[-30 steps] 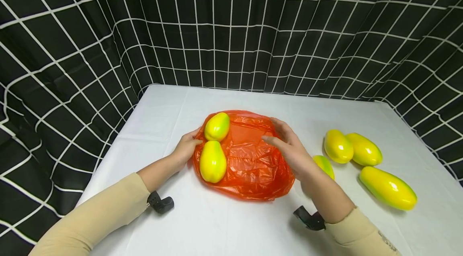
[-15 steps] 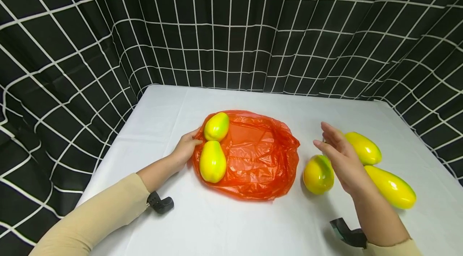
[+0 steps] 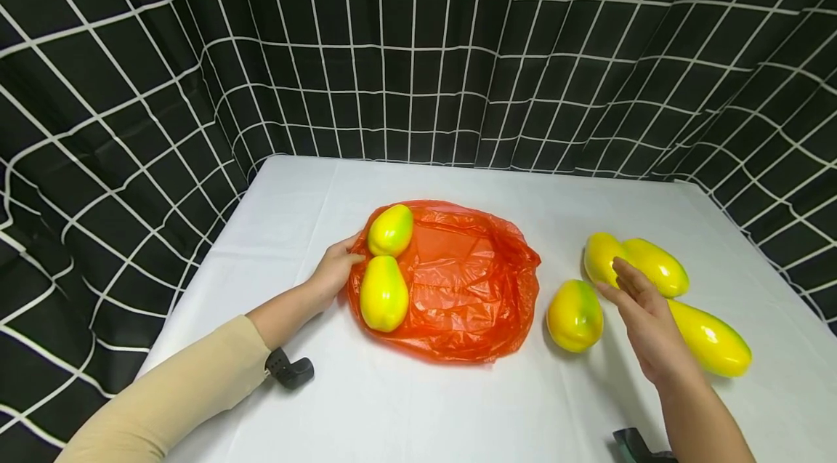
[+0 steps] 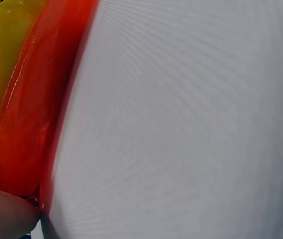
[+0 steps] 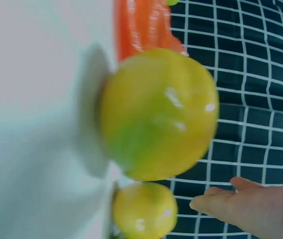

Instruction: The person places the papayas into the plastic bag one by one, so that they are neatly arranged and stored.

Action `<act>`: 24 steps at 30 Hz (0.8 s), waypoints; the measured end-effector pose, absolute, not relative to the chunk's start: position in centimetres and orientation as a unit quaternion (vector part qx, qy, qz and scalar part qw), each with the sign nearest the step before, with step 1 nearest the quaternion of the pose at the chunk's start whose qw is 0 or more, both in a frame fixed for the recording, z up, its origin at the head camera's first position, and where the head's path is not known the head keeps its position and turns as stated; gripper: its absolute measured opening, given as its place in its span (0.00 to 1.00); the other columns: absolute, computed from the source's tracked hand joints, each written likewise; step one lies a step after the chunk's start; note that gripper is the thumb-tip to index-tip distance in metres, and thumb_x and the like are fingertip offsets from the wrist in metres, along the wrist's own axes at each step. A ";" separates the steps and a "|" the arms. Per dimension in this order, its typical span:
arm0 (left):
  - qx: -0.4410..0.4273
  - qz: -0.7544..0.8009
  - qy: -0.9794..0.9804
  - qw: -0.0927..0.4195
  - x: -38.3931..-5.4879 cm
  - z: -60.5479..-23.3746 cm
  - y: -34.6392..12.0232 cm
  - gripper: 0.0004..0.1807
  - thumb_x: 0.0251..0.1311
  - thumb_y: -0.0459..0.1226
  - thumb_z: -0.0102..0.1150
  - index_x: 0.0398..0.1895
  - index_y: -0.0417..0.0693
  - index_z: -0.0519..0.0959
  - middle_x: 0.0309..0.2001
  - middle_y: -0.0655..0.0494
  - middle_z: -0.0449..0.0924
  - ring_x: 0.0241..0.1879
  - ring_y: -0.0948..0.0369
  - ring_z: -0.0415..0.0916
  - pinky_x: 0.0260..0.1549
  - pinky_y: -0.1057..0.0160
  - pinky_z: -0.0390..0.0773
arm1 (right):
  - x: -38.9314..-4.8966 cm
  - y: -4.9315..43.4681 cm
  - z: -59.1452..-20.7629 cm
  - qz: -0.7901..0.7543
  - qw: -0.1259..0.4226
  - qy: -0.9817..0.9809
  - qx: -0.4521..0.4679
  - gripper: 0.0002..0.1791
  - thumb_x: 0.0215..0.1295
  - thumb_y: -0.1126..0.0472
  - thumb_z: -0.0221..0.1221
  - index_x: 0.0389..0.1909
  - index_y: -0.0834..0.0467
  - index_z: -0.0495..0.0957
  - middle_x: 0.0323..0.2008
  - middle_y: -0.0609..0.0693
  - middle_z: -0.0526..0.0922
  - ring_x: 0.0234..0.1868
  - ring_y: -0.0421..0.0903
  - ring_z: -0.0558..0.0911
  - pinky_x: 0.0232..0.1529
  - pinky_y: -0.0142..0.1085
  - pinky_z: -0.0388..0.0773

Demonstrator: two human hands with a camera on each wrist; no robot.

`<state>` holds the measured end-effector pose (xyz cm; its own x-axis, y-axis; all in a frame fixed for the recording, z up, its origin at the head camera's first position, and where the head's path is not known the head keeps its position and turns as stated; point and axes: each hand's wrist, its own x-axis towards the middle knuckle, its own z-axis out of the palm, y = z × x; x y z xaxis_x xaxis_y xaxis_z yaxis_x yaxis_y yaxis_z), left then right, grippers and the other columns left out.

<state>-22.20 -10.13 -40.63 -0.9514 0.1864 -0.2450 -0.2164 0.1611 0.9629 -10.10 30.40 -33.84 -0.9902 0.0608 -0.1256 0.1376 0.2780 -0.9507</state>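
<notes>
A red plastic bag lies spread open on the table, with two yellow-green papayas, a far papaya and a near papaya, inside its left part. At its left edge my left hand pinches the rim; the left wrist view shows the thumb against the red film. My right hand is raised with extended fingers and holds nothing. It is just right of a single papaya, which also fills the middle of the right wrist view, apart from the hand.
Behind and right of my right hand lie a rounded papaya, an oval papaya and a longer papaya. A white cloth covers the table. Black curtain with a white grid stands around it.
My right hand has left the bag's right side and moved right, past the single papaya toward the others. My left hand stays on the bag's left edge.
</notes>
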 end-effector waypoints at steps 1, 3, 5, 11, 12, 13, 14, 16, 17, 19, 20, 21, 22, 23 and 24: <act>-0.009 0.648 0.746 0.156 -22.2 -40.6 -10.1 0.31 0.63 0.29 0.39 0.72 0.45 0.53 0.73 0.51 0.50 0.73 0.54 0.42 0.72 0.55 0.47 | -10.0 30.4 -34.1 -0.598 0.035 0.798 0.068 0.41 0.71 0.51 0.45 0.73 0.59 0.32 0.74 0.55 0.28 0.73 0.56 0.29 0.69 0.56 0.25; -0.011 0.646 0.747 0.156 -22.2 -40.6 -10.1 0.31 0.63 0.29 0.39 0.72 0.46 0.53 0.73 0.52 0.50 0.73 0.54 0.42 0.72 0.55 0.47 | -9.7 30.5 -34.7 -0.597 0.041 0.797 0.078 0.42 0.71 0.50 0.45 0.73 0.59 0.31 0.74 0.55 0.27 0.73 0.56 0.29 0.69 0.56 0.26; -0.009 0.644 0.749 0.155 -22.2 -40.6 -10.1 0.31 0.63 0.29 0.39 0.72 0.45 0.52 0.73 0.51 0.49 0.73 0.54 0.42 0.72 0.55 0.47 | -9.6 30.5 -35.1 -0.597 0.045 0.796 0.085 0.42 0.71 0.50 0.45 0.73 0.58 0.31 0.74 0.56 0.27 0.73 0.55 0.29 0.70 0.55 0.27; -0.014 0.637 0.755 0.157 -22.2 -40.4 -10.1 0.31 0.64 0.31 0.39 0.72 0.47 0.52 0.73 0.53 0.49 0.73 0.55 0.42 0.72 0.55 0.47 | -9.4 30.6 -36.1 -0.597 0.058 0.795 0.092 0.42 0.71 0.48 0.44 0.72 0.61 0.30 0.73 0.59 0.26 0.73 0.57 0.29 0.70 0.57 0.30; -0.016 0.637 0.754 0.158 -22.2 -40.4 -10.1 0.31 0.64 0.31 0.40 0.72 0.47 0.52 0.73 0.53 0.50 0.73 0.55 0.42 0.72 0.56 0.47 | -9.4 30.6 -36.2 -0.599 0.059 0.793 0.090 0.42 0.71 0.48 0.44 0.72 0.61 0.30 0.73 0.59 0.26 0.73 0.58 0.29 0.69 0.57 0.31; -0.016 0.637 0.754 0.159 -22.1 -40.4 -10.1 0.31 0.63 0.31 0.40 0.72 0.48 0.52 0.73 0.53 0.50 0.73 0.55 0.42 0.72 0.56 0.47 | -9.3 30.6 -36.3 -0.601 0.060 0.792 0.087 0.42 0.71 0.48 0.43 0.72 0.62 0.30 0.73 0.60 0.26 0.73 0.58 0.29 0.69 0.58 0.31; -0.016 0.637 0.754 0.159 -22.1 -40.4 -10.1 0.31 0.63 0.31 0.40 0.72 0.47 0.52 0.73 0.53 0.49 0.74 0.55 0.42 0.72 0.56 0.46 | -9.3 30.6 -36.4 -0.605 0.060 0.790 0.085 0.42 0.72 0.49 0.43 0.72 0.62 0.30 0.73 0.60 0.26 0.73 0.59 0.29 0.69 0.58 0.31; -0.012 0.637 0.754 0.160 -22.1 -40.4 -10.1 0.31 0.64 0.30 0.39 0.72 0.47 0.52 0.73 0.53 0.49 0.74 0.55 0.42 0.72 0.55 0.46 | -9.3 30.7 -36.6 -0.615 0.058 0.782 0.080 0.41 0.72 0.50 0.42 0.72 0.63 0.29 0.73 0.61 0.25 0.73 0.59 0.30 0.69 0.58 0.31; -0.014 0.637 0.754 0.160 -22.0 -40.4 -10.0 0.31 0.64 0.31 0.39 0.72 0.47 0.52 0.73 0.54 0.49 0.74 0.56 0.42 0.72 0.56 0.47 | -9.3 30.8 -36.7 -0.621 0.058 0.778 0.079 0.41 0.72 0.51 0.42 0.72 0.64 0.29 0.73 0.61 0.25 0.73 0.60 0.30 0.69 0.58 0.31; -0.013 0.639 0.753 0.159 -22.0 -40.4 -10.0 0.31 0.64 0.31 0.39 0.72 0.47 0.52 0.73 0.53 0.49 0.73 0.56 0.43 0.72 0.56 0.48 | -9.3 30.9 -36.8 -0.629 0.061 0.771 0.080 0.41 0.73 0.52 0.42 0.71 0.64 0.29 0.72 0.62 0.25 0.73 0.60 0.31 0.69 0.58 0.32; -0.009 0.639 0.753 0.159 -22.0 -40.4 -10.1 0.31 0.64 0.30 0.39 0.72 0.46 0.52 0.73 0.53 0.49 0.73 0.55 0.43 0.72 0.55 0.48 | -9.3 30.9 -36.9 -0.632 0.063 0.768 0.081 0.41 0.73 0.52 0.42 0.71 0.65 0.28 0.72 0.62 0.26 0.73 0.60 0.32 0.69 0.58 0.32; -0.008 0.639 0.752 0.159 -22.0 -40.4 -10.1 0.31 0.64 0.30 0.39 0.72 0.46 0.52 0.73 0.53 0.49 0.73 0.55 0.43 0.72 0.55 0.48 | -9.4 30.9 -36.9 -0.633 0.066 0.767 0.083 0.41 0.73 0.52 0.42 0.71 0.65 0.28 0.72 0.62 0.26 0.73 0.59 0.32 0.69 0.58 0.33; -0.005 0.640 0.752 0.158 -22.0 -40.4 -10.1 0.31 0.64 0.30 0.38 0.72 0.46 0.51 0.73 0.52 0.49 0.73 0.54 0.42 0.72 0.55 0.47 | -9.4 30.8 -37.0 -0.633 0.070 0.766 0.086 0.41 0.73 0.52 0.42 0.71 0.65 0.27 0.72 0.62 0.25 0.73 0.59 0.33 0.69 0.58 0.33; -0.006 0.640 0.752 0.157 -22.0 -40.4 -10.1 0.31 0.64 0.30 0.39 0.72 0.46 0.52 0.73 0.52 0.49 0.73 0.55 0.42 0.72 0.55 0.47 | -9.4 30.8 -37.0 -0.633 0.074 0.766 0.090 0.42 0.72 0.52 0.42 0.71 0.64 0.27 0.72 0.62 0.25 0.73 0.59 0.33 0.69 0.58 0.34; -0.004 0.641 0.752 0.157 -22.0 -40.4 -10.2 0.31 0.64 0.30 0.38 0.72 0.46 0.51 0.74 0.52 0.48 0.74 0.54 0.42 0.72 0.54 0.47 | -9.5 30.8 -37.0 -0.631 0.078 0.766 0.096 0.42 0.72 0.51 0.42 0.71 0.64 0.26 0.72 0.61 0.25 0.73 0.59 0.33 0.69 0.58 0.34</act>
<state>-22.02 -10.16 -40.38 -0.9509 0.1951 -0.2404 -0.2064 0.1793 0.9619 -9.47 30.76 -36.98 -0.9695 0.0481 -0.2402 0.2449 0.1855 -0.9516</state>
